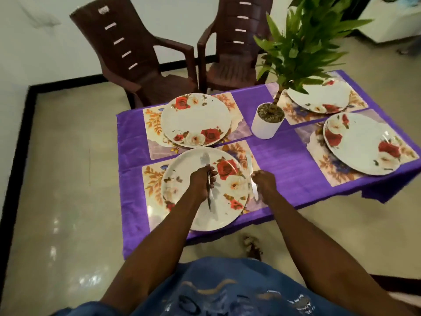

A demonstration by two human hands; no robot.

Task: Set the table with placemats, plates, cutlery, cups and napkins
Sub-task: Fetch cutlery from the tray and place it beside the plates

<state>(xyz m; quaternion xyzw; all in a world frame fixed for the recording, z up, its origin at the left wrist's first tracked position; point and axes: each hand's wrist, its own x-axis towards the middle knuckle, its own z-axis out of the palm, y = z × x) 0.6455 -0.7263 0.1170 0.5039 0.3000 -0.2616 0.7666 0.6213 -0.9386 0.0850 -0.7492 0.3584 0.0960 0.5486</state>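
Observation:
Several floral placemats lie on the purple tablecloth (280, 165), each with a white rose-patterned plate on it. Over the near left plate (182, 179), my left hand (201, 182) grips a metal fork (206, 160), tines pointing away from me. My right hand (265, 183) holds a table knife (250, 165) lengthwise just right of that plate, over the near placemat (152, 183). Other plates sit at far left (196, 115), far right (319, 96) and near right (362, 144). No cups or napkins are in view.
A potted green plant in a white pot (266, 126) stands mid-table, its leaves overhanging the far right plate. Two brown plastic chairs (136, 53) stand beyond the table. My bare foot (251, 247) shows on the tiled floor by the near edge.

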